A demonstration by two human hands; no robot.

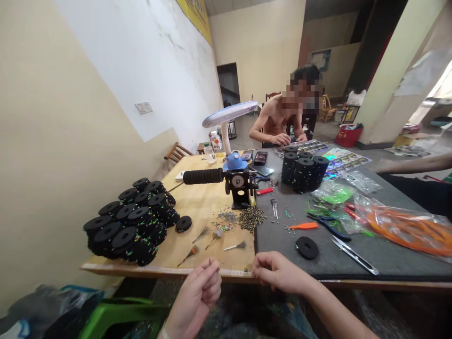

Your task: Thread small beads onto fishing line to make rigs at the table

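Note:
My left hand (199,294) is closed in a pinch just in front of the table's near edge. Level with that edge, to its right, my right hand (277,271) is closed too, fingers curled. Whatever either holds is too fine or hidden to make out. Beyond them lie small feathery brushes (213,239), a pile of brass-coloured bits (251,218) and scattered small beads (226,217). A black winding device (240,186) with a foam-covered handle (203,176) stands behind these. A black foam spool (307,247) and thread snips (355,255) lie right of my right hand.
Stacked black foam spools (127,221) fill the table's left side; more spools (304,169) stand at centre right. Bagged orange tubing (406,228), pliers (330,227) and an orange tool (303,226) lie right. A lamp (229,115) rises behind; another person (278,122) sits across.

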